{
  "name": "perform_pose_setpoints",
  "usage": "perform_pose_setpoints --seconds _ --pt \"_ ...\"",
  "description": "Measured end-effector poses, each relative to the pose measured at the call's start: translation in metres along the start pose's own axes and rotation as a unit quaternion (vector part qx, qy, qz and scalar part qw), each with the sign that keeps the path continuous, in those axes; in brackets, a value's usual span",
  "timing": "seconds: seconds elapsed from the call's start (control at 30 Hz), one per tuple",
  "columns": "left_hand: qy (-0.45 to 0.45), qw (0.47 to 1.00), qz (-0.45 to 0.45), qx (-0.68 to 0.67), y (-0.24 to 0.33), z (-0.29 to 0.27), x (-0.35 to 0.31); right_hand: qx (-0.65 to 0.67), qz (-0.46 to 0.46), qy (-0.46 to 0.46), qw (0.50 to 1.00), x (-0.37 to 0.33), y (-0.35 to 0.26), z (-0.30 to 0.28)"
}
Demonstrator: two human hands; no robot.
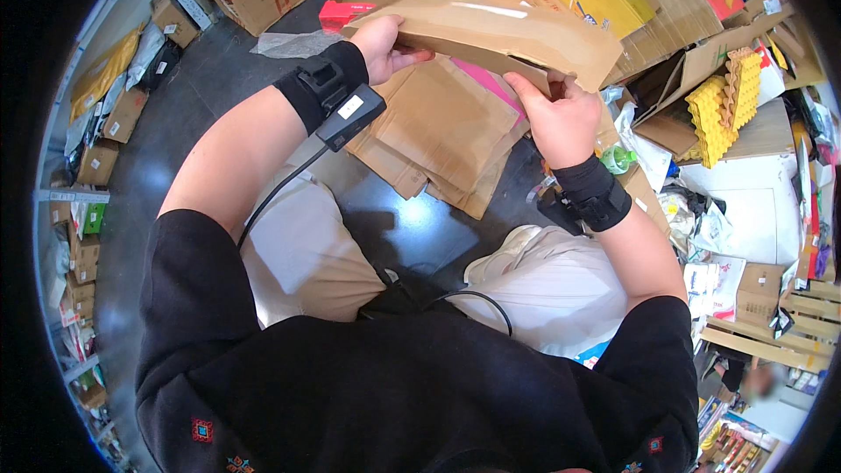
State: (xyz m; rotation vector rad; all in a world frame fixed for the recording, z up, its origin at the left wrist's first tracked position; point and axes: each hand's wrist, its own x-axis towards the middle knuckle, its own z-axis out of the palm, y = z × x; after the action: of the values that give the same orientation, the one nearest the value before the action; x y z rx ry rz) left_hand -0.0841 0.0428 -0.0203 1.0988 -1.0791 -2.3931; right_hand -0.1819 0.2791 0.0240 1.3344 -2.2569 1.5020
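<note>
Both hands hold a flattened cardboard box up over a heap of cardboard on the floor.

The left hand (384,45) has its fingers closed on the left end of the flattened cardboard box (495,35), thumb underneath. The box slants across between the hands, raised above the pile of flat cardboard sheets (438,136) on the dark floor (201,96). The right hand (561,118) clamps its lower right edge, while a yellow egg tray (714,109) lies further right.

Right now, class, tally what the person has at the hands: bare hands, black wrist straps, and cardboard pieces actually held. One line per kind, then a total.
Bare hands: 2, left hand and right hand
Black wrist straps: 2, left strap and right strap
Held cardboard piece: 1
Total: 5
</note>
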Motion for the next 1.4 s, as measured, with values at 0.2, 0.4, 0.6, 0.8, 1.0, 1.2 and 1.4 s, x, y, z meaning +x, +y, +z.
perform_pose_setpoints --seconds 0.2,0.4,0.6,0.8,1.0,1.2,1.4 --pt "0.002 0.997 0.068 -0.039 0.006 0.001 -0.001 -0.113 -0.284 -0.023 0.952 -0.001 0.034 -0.009" --pt "0.091 0.974 0.207 0.012 0.044 -0.057 0.026 -0.226 -0.105 -0.377 0.892 -0.004 0.025 -0.019" --pt "-0.013 0.952 0.275 0.137 0.044 -0.053 0.002 -0.11 -0.072 -0.128 0.983 0.015 0.018 -0.029" --pt "-0.179 0.927 0.259 0.203 0.021 -0.025 -0.015 0.229 0.138 -0.303 0.915 0.02 0.105 -0.009" --pt "-0.215 0.94 0.202 0.173 0.015 -0.016 -0.024 0.145 0.187 -0.296 0.925 0.01 0.105 -0.014" --pt "-0.254 0.928 0.189 0.198 0.016 -0.016 -0.027 0.043 0.167 -0.222 0.96 0.015 0.095 -0.024" --pt "-0.215 0.936 0.268 0.072 0.028 -0.006 -0.032 -0.022 0.141 -0.272 0.952 0.02 0.107 -0.029"
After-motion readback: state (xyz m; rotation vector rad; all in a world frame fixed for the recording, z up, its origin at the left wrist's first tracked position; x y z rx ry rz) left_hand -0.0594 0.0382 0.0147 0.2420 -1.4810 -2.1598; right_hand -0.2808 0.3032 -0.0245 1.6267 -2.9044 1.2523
